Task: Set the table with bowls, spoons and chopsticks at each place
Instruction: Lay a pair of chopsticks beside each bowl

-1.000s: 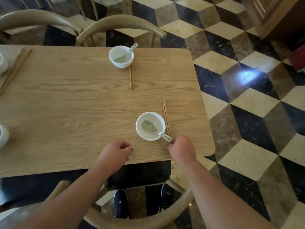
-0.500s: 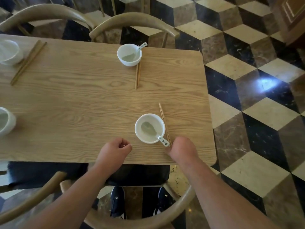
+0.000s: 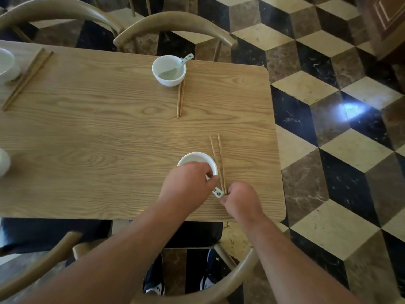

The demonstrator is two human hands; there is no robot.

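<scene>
On the wooden table [image 3: 109, 132] a white bowl [image 3: 195, 157] stands at the near right place. My left hand [image 3: 186, 183] lies over it, fingers curled on its near rim, hiding most of the bowl and its spoon [image 3: 218, 192], whose handle end pokes out. My right hand [image 3: 240, 199] pinches the near ends of a pair of chopsticks [image 3: 218, 156] just right of the bowl; their far tips are spread apart. Across the table stands a second white bowl [image 3: 169, 70] with a spoon [image 3: 185, 60] in it, chopsticks [image 3: 180, 97] beside it.
Two more bowls [image 3: 5, 64] [image 3: 3, 162] show partly at the left edge, with chopsticks [image 3: 27, 77] by the far one. Curved wooden chair backs [image 3: 175, 20] stand around the table, one [image 3: 230, 281] right below my arms. Checkered stone floor lies to the right.
My left hand moved from the table edge onto the near bowl. My right hand took hold of the chopstick ends, and their far tips came apart. The camera shifted slightly.
</scene>
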